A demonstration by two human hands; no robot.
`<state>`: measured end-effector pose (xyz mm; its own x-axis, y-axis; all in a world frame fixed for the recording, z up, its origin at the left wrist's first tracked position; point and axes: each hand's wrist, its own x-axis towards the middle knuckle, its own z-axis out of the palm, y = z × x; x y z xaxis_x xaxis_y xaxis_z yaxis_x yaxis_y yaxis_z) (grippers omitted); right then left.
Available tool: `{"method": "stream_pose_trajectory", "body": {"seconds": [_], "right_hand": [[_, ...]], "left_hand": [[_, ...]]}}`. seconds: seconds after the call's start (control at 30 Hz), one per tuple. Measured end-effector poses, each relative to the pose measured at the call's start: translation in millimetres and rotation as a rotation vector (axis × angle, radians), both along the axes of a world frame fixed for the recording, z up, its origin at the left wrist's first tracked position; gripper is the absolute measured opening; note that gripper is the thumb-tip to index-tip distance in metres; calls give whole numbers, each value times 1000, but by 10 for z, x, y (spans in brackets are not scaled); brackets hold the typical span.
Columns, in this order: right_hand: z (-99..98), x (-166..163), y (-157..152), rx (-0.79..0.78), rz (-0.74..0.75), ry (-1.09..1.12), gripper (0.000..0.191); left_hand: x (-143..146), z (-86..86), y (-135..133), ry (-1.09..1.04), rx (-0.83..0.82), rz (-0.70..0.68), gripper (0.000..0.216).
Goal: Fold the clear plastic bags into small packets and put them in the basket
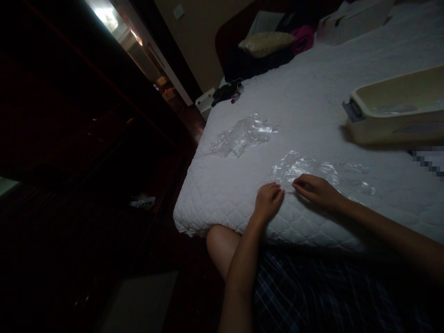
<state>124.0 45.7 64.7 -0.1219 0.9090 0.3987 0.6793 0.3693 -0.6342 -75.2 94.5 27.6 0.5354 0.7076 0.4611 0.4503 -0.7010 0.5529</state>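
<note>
A crumpled clear plastic bag (305,167) lies near the front edge of the white quilted bed. My left hand (269,201) is at its near left side, fingers curled and pinched together. Facing it, my right hand (318,190) pinches with thumb and forefinger over the near edge of the plastic. A thin pale strip, apparently part of the bag, spans the small gap between my fingertips. Dim light hides exactly how each hand grips it. Another clear plastic sheet or bag (243,135) is spread further left, apart from both hands.
A cream plastic bin (395,127) with a grey latch stands on the bed (215,185) at right. Further back are a pale bin (354,23), a beige cushion (265,44) and a magenta rolled cloth (302,40). Dark items (225,93) lie at the far left corner.
</note>
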Motion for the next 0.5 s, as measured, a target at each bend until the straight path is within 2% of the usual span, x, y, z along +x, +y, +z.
{"method": "stream_pose_trajectory", "body": {"seconds": [0.17,0.3,0.5], "right_hand": [[-112,16,7,-52,-129,107,24],[-160,-6,-35,-28,-184,123,24],[-209,-37,-72,139,-181,-73,27]], "left_hand": [[-10,-25,0,4,23,17,20],[-13,-48,-3,52,48,39,22],[22,-30,-46,96,194,21,22]]}}
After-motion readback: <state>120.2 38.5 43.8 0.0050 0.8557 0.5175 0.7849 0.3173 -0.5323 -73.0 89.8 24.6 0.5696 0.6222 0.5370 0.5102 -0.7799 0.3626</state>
